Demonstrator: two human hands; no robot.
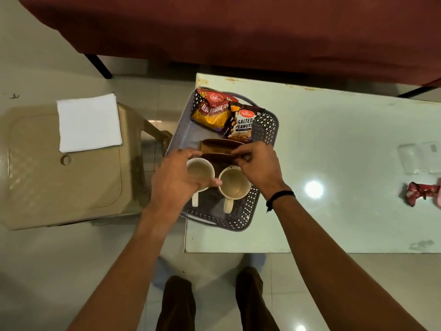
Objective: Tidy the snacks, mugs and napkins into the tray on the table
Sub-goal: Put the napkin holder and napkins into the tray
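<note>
A grey perforated tray (265,130) sits on the left end of the white table (334,144). At its far end lie a yellow-and-red sev packet (212,112) and a salted peanuts packet (243,127). A brown wooden holder (219,146) lies across the tray's middle. Two cream mugs stand at the near end, handles toward me. My left hand (171,182) wraps the rim of the left mug (199,170), its fingertips reaching the holder's left end. My right hand (260,166) pinches the holder's right end, above the right mug (233,185). Folded white napkins (88,123) lie on a beige stool (59,185).
The stool stands left of the table, close to the tray. A crumpled red wrapper (418,193) and a clear plastic container (417,160) lie at the table's right side. A maroon sofa (238,32) runs behind the table. My legs are below, on the tiled floor.
</note>
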